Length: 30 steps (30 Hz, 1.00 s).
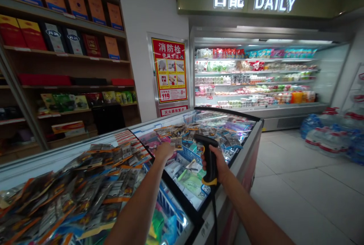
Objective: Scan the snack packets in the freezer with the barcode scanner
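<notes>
My right hand (219, 163) is wrapped round the grip of a black and yellow handheld barcode scanner (210, 161), whose cable hangs down from its base. The scanner's head points left, towards my left hand (165, 151). My left hand is closed at the edge of a small snack packet (177, 143), held over the glass-topped chest freezer (196, 211). Beyond it, more small packets (193, 131) lie spread on the glass. A big heap of dark packets with orange and blue edges (85, 188) covers the near left lid.
Under the glass are blue baskets (189, 154) and bagged goods. Shelves with boxes (52, 38) stand at left, beside a red fire-hydrant poster (170, 70). A lit open fridge (256, 106) is at the back. Bottled water packs (327, 140) sit on the floor (292, 184) at right.
</notes>
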Tool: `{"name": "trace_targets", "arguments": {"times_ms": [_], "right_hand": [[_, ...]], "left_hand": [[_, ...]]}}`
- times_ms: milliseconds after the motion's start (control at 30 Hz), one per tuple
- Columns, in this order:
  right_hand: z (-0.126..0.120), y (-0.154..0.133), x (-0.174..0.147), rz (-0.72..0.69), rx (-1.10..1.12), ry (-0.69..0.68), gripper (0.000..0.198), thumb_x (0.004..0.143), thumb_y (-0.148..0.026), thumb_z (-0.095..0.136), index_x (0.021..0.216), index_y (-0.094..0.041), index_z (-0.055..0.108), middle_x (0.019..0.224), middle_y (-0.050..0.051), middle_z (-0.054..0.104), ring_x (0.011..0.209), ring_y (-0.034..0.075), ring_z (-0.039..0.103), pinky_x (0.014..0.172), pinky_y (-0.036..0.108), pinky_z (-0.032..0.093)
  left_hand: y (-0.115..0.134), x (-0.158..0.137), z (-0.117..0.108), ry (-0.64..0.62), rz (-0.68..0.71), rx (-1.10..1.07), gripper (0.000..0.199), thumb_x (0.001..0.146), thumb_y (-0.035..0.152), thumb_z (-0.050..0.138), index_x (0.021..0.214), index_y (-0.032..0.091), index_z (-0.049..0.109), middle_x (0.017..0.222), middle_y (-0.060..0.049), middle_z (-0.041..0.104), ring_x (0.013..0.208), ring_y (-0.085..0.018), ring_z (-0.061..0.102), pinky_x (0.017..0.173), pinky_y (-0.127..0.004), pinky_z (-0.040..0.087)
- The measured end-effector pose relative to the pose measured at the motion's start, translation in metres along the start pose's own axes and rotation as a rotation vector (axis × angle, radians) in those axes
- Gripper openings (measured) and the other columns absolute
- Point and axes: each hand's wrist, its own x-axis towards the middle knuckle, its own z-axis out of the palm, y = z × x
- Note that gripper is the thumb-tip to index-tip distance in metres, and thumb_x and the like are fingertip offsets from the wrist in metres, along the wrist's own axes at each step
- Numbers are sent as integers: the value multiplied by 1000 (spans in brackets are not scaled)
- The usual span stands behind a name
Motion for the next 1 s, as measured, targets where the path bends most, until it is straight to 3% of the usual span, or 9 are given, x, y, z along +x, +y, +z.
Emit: {"name": "trace_targets", "arguments": {"times_ms": [167, 367, 467, 533, 633, 733, 900, 1000], "right_hand": [[1, 1, 2, 12, -12, -44, 29, 70, -42, 53, 79, -15, 57, 51, 0, 56, 38, 10, 48, 34, 20, 40], [2, -1, 2, 40, -14, -38, 30, 70, -42, 53, 80, -14, 57, 50, 0, 56, 37, 10, 48, 33, 21, 39], [4, 1, 1, 40, -2, -37, 30, 69, -42, 53, 79, -14, 57, 50, 0, 56, 38, 9, 48, 34, 20, 40], [6, 3, 1, 47, -6, -50, 32, 69, -44, 53, 79, -14, 57, 50, 0, 55, 38, 9, 48, 34, 21, 40], [9, 7, 1, 82, -46, -64, 34, 68, -46, 54, 76, -13, 57, 50, 0, 55, 37, 9, 48, 34, 20, 40], [11, 8, 1, 98, -65, -74, 33, 68, -46, 54, 75, -14, 56, 50, 0, 55, 38, 9, 49, 34, 20, 40], [13, 5, -1, 75, -35, -74, 32, 68, -45, 54, 78, -15, 55, 49, -1, 55, 37, 10, 48, 34, 20, 39], [12, 5, -2, 54, -4, -62, 32, 68, -45, 54, 76, -14, 55, 48, -1, 55, 37, 9, 48, 34, 20, 39]], "left_hand": [[5, 4, 13, 100, -82, 119, 34, 58, 36, 64, 84, 14, 60, 99, -19, 62, 103, -37, 50, 84, -49, 32], [-4, 12, 13, -24, -30, 38, 14, 71, 21, 50, 76, 18, 63, 92, -11, 66, 91, -24, 59, 73, -31, 41], [1, 9, 12, 23, -60, 71, 29, 74, 35, 47, 87, 14, 61, 97, -15, 64, 97, -28, 56, 75, -35, 41], [8, 5, 16, 65, -62, 156, 45, 68, 46, 52, 97, 11, 58, 104, -19, 61, 103, -33, 52, 78, -41, 40], [14, 3, 21, 11, -18, 227, 47, 59, 42, 63, 95, 12, 60, 104, -19, 61, 101, -34, 53, 76, -40, 41], [9, 8, 21, -84, -2, 114, 34, 61, 31, 63, 89, 13, 62, 93, -15, 66, 88, -27, 60, 69, -31, 44], [-3, 13, 19, 25, 10, -280, 31, 63, 16, 59, 94, 15, 61, 90, -7, 68, 77, -18, 62, 62, -25, 44], [-4, 12, 21, 29, 16, -320, 30, 63, 15, 59, 93, 15, 61, 86, -5, 68, 73, -17, 62, 60, -23, 43]]}}
